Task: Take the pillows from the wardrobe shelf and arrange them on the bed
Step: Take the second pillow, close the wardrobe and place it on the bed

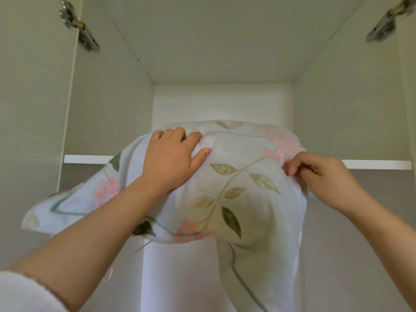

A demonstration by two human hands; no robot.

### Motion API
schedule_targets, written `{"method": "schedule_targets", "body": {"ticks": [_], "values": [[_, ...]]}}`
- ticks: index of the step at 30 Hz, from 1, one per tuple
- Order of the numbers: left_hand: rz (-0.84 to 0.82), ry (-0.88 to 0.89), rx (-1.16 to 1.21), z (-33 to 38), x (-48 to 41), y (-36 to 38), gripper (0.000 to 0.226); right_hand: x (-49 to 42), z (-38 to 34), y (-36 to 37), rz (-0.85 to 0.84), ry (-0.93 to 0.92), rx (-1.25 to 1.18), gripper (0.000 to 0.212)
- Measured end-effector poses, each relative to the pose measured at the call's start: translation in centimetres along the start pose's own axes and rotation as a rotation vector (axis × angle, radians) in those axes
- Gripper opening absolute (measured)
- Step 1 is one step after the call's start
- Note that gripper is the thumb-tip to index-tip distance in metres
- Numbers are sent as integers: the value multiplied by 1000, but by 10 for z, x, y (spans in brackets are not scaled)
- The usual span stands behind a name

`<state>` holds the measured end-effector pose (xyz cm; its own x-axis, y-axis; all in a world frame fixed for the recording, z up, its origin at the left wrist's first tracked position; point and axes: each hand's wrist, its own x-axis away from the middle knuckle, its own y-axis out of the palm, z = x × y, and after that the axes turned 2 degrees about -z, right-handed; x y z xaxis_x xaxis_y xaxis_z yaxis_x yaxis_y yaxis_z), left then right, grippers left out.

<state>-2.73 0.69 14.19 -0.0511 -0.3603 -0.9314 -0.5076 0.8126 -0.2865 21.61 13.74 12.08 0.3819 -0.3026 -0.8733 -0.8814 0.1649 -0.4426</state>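
- The pale wardrobe (220, 102) opens overhead, a metal hinge (78, 25) on its left wall.
- The left hand (173, 158) grips the top of the floral pillow (236, 188), fingers dug into the fabric.
- The pillow droops forward over the shelf (90, 159) edge.
- The right hand (324, 179) pinches the pillow's right edge.

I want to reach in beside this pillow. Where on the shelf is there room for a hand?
Open gaps: between the floral pillow and the left wall, and between it and the right wall, above the bare shelf edge. Crowded middle: left hand and right hand grip the floral pillow.
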Motion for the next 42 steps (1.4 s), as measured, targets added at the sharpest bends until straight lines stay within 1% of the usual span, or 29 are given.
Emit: {"method": "schedule_targets", "body": {"ticks": [2,3,5,9,11,14,16,18,20,21,22,24,25,26,28,29,30,31,33,35,37,39,42], "values": [[113,2,-28,0,-1,8,45,-13,-23,4,99,-33,3,22],[142,9,-31,0,-1,11,40,-18,-35,11,120,-56,24,25],[184,61,-5,1,-1,13,34,-28,-54,26,68,-85,89,34],[222,158,10,-6,14,12,33,-46,-72,50,-95,9,211,43],[248,211,-5,-5,29,11,34,-53,-71,59,-133,39,260,44],[302,254,-70,3,53,9,41,-60,-67,67,-111,103,297,48],[349,282,-55,9,68,9,47,-64,-64,68,-73,138,313,50],[358,323,-18,11,80,8,47,-67,-59,65,-50,185,310,51],[323,367,44,11,85,4,42,-68,-53,62,-32,226,279,52],[290,343,104,11,82,0,39,-67,-50,63,-23,237,265,53],[254,266,178,13,74,-6,37,-65,-48,64,-18,242,261,53],[220,-33,289,18,47,-17,36,-62,-44,71,-4,240,271,54],[196,-185,282,19,30,-18,37,-61,-43,74,6,241,277,54],[118,-296,262,19,12,-15,41,-62,-42,77,17,241,286,54],[-124,-394,281,17,-17,-4,54,-64,-37,80,46,225,330,54],[-226,-406,287,17,-27,3,57,-64,-35,81,74,202,364,54],[-288,-401,274,16,-33,10,58,-65,-33,82,116,170,397,53],[-307,-390,250,15,-37,17,57,-67,-30,83,162,133,422,51],[-271,-376,187,13,-37,26,54,-70,-25,87,224,77,432,47],[-186,-374,104,12,-33,30,51,-73,-24,87,231,64,416,45],[-97,-364,70,12,-29,32,50,-75,-26,86,223,84,398,47],[-44,-331,87,13,-24,32,49,-73,-31,83,215,120,380,49],[-16,-311,163,12,-15,21,50,-63,-37,75,195,140,335,49]]}}
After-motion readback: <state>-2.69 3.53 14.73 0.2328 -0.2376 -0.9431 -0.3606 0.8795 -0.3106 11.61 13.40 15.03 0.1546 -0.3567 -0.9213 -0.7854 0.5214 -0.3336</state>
